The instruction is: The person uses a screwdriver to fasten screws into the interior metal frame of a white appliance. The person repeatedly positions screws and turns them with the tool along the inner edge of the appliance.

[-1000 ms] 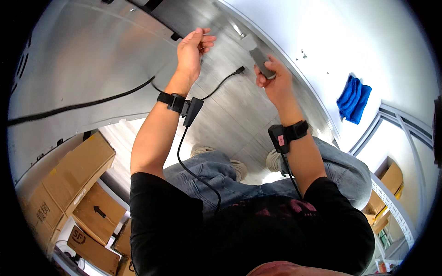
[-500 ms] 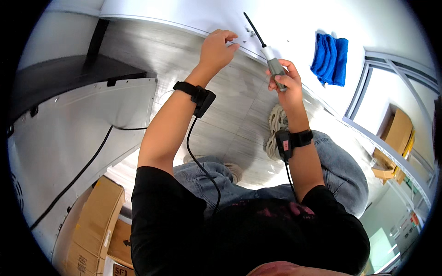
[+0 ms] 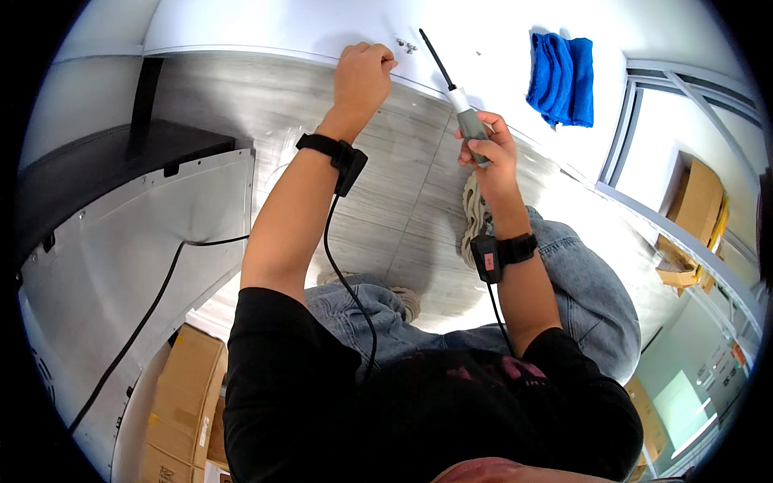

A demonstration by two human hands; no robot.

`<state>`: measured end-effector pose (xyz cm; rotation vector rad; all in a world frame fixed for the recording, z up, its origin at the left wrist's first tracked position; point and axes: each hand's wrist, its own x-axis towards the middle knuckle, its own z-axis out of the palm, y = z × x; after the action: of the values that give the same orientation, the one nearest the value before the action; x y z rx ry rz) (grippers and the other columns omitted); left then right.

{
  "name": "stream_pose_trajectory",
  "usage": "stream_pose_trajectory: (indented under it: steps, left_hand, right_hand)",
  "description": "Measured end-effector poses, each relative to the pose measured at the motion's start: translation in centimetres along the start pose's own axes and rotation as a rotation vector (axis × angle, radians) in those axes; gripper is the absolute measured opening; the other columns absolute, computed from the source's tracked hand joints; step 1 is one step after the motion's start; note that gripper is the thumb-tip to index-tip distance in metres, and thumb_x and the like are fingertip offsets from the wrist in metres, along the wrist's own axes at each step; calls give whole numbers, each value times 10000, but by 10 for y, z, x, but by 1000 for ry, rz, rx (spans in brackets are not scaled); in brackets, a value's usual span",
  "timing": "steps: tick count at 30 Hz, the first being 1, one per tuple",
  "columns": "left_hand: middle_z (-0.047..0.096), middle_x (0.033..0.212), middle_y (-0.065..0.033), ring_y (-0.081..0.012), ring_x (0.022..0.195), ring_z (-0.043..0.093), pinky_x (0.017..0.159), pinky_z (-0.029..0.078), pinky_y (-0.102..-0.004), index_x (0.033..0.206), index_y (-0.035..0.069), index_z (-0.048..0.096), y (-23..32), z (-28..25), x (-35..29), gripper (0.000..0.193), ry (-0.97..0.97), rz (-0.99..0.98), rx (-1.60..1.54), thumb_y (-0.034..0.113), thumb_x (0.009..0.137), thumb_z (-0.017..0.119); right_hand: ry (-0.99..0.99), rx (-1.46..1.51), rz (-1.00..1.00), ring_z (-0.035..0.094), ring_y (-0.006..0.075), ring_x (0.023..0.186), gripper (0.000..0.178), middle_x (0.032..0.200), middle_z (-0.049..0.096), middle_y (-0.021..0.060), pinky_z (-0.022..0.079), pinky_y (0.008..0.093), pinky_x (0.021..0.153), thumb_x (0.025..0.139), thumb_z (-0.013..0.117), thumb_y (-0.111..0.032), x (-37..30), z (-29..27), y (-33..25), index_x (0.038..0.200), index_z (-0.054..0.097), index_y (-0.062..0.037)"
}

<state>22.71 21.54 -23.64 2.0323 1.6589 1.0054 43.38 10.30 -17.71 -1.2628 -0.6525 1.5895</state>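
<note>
At the edge of the white bench [image 3: 266, 28], L hand [image 3: 362, 80] is near the screws [image 3: 410, 47], fingers curled in, can't tell if they've got anything; R hand [image 3: 489, 153], fingers wrapped round the screwdriver [image 3: 458, 101], tip angled up-left.

A black short-sleeved T-shirt [image 3: 403, 419] with pink print [image 3: 519, 369], blue jeans [image 3: 592, 290] and cream sneakers [image 3: 473, 216] are worn with black wrist straps [image 3: 519, 248] carrying black modules [image 3: 349, 171] on cables [image 3: 345, 278], the right bearing a pink label [image 3: 489, 262].

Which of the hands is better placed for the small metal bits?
Likely the left hand: it's nearer the metal bits, while the right hand holds the screwdriver. Whether the left holds anything is unclear.
</note>
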Motion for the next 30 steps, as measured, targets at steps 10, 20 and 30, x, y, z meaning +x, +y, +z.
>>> stream_pose_trajectory:
  steps: [10,20,30]
  left_hand:
    - [602,774,-68,-202,723,549,654,451,-329,911,9,615,-11,-23,3,108,-29,-418,-411,97,872,565]
    - [609,954,-84,-124,809,564,722,502,-246,1008,1,584,-37,-150,-68,147,193,-1003,-1262,99,905,546]
    - [528,1152,-194,-327,1049,567,879,534,-378,947,-12,484,11,-289,-187,169,755,-894,-1534,104,971,365]
  right_hand:
    - [-169,-80,-26,511,149,558,347,869,612,139,447,290,535,727,511,8,-1,42,-4,1069,507,-55]
    - [-541,-239,109,508,115,564,337,899,619,138,421,247,505,717,550,0,-3,98,13,1051,527,-38]
    - [-1129,-352,171,535,107,637,334,892,617,115,398,230,478,691,581,-61,-24,196,18,1021,531,-38]
